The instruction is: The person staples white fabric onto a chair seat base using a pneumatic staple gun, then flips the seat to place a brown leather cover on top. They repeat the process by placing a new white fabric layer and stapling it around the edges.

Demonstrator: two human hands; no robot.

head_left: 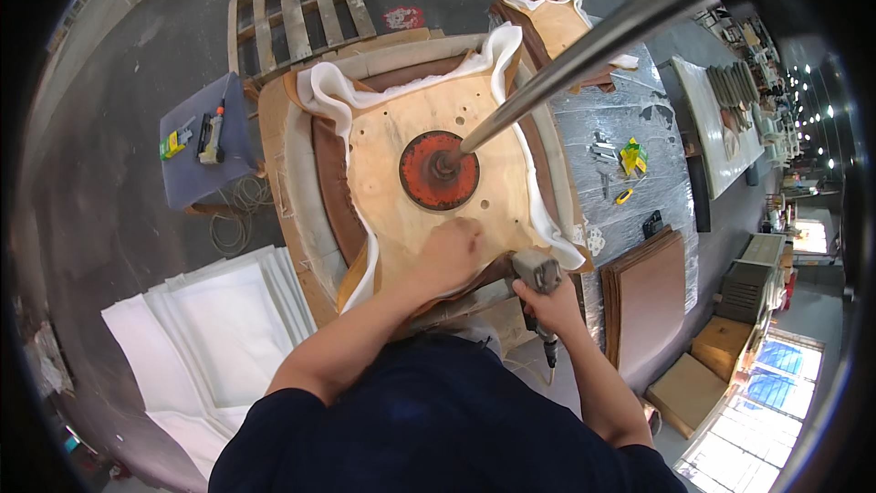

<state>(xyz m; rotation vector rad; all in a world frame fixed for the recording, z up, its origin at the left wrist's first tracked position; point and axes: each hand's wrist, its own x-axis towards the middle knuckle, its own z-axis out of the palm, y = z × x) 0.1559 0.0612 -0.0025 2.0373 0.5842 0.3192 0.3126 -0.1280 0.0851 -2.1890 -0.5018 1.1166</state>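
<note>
A plywood seat board (374,141) lies before me, with white padding (330,91) and a brown leather-like cover (333,178) around its edges. A round red press plate (420,190) on a long metal rod (584,59) bears on its middle. My left hand (453,251), slightly blurred, is closed at the board's near edge, where the brown cover is folded over; its fingertips are mostly hidden. In my right hand (555,304) is an air staple gun (537,271), its head close to the near right corner and a hose fitting hanging below.
White padding sheets (214,329) are stacked at left, near a blue-grey stool (203,178) bearing tools. On the plastic-wrapped table (593,128) at right are a yellow-green box (633,157) and stacked brown panels (646,297). A wooden pallet (301,14) lies beyond; another padded board (555,26) is at far right.
</note>
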